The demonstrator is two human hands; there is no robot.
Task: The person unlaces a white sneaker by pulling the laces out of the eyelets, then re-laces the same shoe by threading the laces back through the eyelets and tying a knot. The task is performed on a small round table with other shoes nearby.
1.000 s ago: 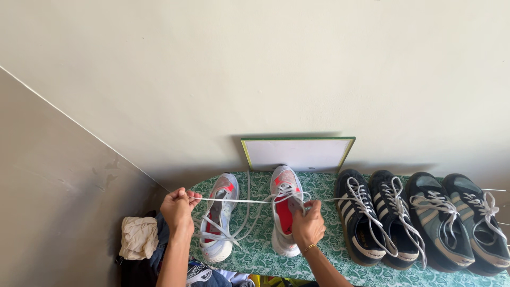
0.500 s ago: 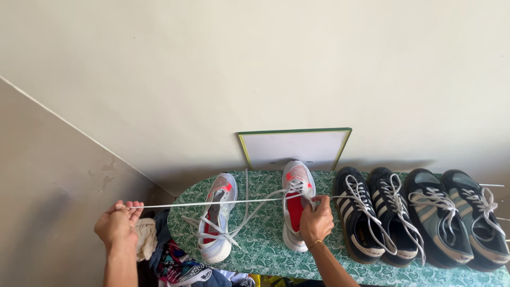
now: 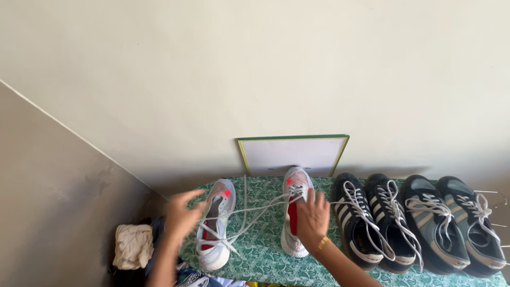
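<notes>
Right grip [image 3: 312, 217] clamped on lace [image 3: 255, 208] at right white shoe [image 3: 294, 212], pinning shoe to tabletop [image 3: 260, 250]. Left grip [image 3: 182, 213] blurred, fingers spread, apparently empty, just beside left white shoe [image 3: 215, 226]. Lace slack between grips. Step: lacing. Next move likely needs left grip to pinch loose end. Dark shoes [image 3: 366, 218] right of grips.

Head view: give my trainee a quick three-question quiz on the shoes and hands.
1. True or false: the right hand rests on the white shoe with the red lining.
2. How many dark shoes stand right of it? A two, B four, C six.
3. What leans on the wall behind the shoes?

Key: 1 true. 2 B. 3 A white board with a green frame. The left hand is blurred; its grip cannot be told.
</notes>
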